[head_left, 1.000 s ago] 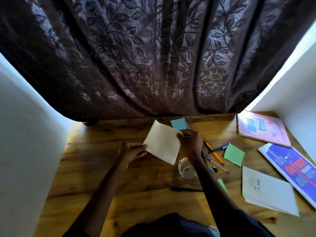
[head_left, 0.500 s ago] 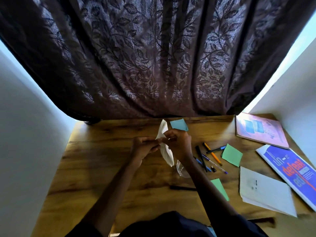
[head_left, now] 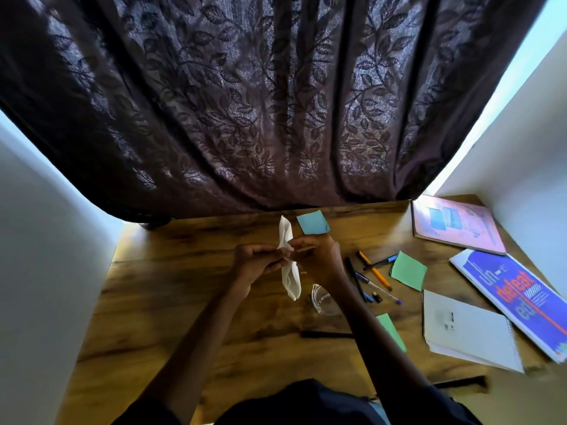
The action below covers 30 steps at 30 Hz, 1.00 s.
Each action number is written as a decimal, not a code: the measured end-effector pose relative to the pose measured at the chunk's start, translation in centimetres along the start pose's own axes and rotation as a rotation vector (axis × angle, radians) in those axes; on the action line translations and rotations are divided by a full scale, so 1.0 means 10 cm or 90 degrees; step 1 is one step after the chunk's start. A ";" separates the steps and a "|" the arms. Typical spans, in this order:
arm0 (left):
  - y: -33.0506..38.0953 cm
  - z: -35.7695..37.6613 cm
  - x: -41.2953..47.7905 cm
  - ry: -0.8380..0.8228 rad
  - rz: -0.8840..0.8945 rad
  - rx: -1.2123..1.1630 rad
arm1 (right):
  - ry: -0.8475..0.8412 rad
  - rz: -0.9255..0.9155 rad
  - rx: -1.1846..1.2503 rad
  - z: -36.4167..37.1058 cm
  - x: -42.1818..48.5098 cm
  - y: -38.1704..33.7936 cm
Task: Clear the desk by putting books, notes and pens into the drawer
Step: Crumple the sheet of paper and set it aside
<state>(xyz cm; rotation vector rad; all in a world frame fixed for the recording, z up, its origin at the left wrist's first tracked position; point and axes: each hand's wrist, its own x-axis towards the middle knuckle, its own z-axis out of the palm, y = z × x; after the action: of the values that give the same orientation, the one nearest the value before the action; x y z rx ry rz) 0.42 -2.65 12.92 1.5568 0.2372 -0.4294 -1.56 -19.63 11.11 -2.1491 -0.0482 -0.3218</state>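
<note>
Noting glass dish (head_left: 322, 303); I can't read its contents. Left hand (head_left: 254, 266) and right hand (head_left: 320, 259) pinch folded paper (head_left: 290, 283), long axis toward curtain (head_left: 276, 102).

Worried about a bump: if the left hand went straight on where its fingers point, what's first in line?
The left hand pinches the white paper; just beyond it, the right hand, probably at the same depth.
</note>
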 end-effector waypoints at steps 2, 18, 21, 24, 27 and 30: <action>-0.01 0.02 0.04 -0.005 0.007 0.019 | -0.004 -0.006 -0.015 -0.01 0.01 0.01; 0.00 0.00 0.27 -0.040 -0.010 0.017 | -0.010 0.020 -0.082 0.20 0.16 0.12; -0.03 0.01 0.32 -0.015 -0.010 0.027 | -0.021 0.024 -0.097 0.25 0.17 0.13; -0.03 0.01 0.38 0.002 -0.018 0.046 | -0.038 0.018 -0.086 0.27 0.19 0.15; 0.01 -0.01 0.46 0.019 -0.008 0.065 | -0.062 0.018 -0.079 0.25 0.24 0.15; 0.08 0.01 0.53 0.040 0.045 0.152 | -0.072 0.009 -0.088 0.19 0.34 0.14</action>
<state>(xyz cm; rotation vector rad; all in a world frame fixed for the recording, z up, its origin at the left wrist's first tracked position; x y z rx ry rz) 5.53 -3.36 11.46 1.8091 0.1839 -0.3634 2.37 -19.22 9.82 -2.3029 -0.0764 -0.2006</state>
